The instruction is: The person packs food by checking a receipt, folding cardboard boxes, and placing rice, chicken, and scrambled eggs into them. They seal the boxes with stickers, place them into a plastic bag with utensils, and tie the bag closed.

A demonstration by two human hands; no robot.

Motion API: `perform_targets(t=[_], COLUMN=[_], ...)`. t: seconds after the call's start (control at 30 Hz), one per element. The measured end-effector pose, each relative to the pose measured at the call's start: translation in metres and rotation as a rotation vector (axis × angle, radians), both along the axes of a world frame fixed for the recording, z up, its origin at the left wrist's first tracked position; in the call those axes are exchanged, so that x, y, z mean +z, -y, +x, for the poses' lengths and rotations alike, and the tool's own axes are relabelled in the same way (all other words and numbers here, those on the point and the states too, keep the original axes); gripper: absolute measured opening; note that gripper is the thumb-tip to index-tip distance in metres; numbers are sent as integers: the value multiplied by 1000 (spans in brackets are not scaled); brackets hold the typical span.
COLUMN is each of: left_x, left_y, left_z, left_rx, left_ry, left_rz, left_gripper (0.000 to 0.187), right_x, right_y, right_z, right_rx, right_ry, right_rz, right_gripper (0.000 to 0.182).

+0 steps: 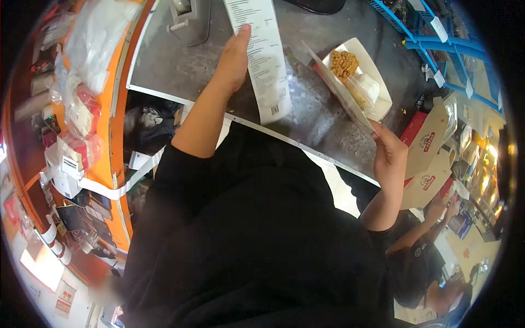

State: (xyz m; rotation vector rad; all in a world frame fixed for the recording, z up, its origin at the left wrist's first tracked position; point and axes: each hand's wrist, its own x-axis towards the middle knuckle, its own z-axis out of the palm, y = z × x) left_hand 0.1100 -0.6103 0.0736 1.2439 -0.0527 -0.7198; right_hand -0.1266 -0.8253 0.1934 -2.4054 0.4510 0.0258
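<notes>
A long printed receipt (265, 65) hangs from my left hand (234, 61), its edge pinched under the thumb, over the grey metal counter (213, 87). My right hand (389, 146) has its fingers closed on the lower end of a raised box lid (344, 101). The lid belongs to an open paper food box (379, 74). Inside the box are brown fried food (344, 64) and, beside it, a wrapped white item (365, 87), partly covered by clear plastic.
Blue wire racks (456, 54) stand at the upper right. Printed cardboard boxes (424, 177) lie right of my right hand. Another person (421, 257) is at the lower right. Orange shelving (106, 136) with bagged goods is on the left. A metal device (186, 19) stands at the top.
</notes>
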Motion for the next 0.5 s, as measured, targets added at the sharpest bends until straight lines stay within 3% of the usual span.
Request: perform_targets(t=[0.03,0.13,0.23,0.33,0.43,0.5], left_x=[-11,-35,-46,-46,-60,-64], left_y=[-5,-16,-15,-11,-17,-19], left_z=[2,7,9,4,12,13], left_rx=[57,-60,172,352,473,354], left_ry=[97,664,1286,1270,1436,1346], left_rz=[267,882,1082,1076,931,970], left_gripper=[56,51,58,77,70,75], right_x=[0,2,4,5,6,7], right_y=[-1,-6,-9,-8,-14,-21], right_z=[0,2,1,2,4,7], right_rx=[-3,-5,29,121,215,264], right_ry=[10,34,56,101,120,122], right_rz=[4,15,12,19,68,113], right_gripper=[45,42,39,38,37,36])
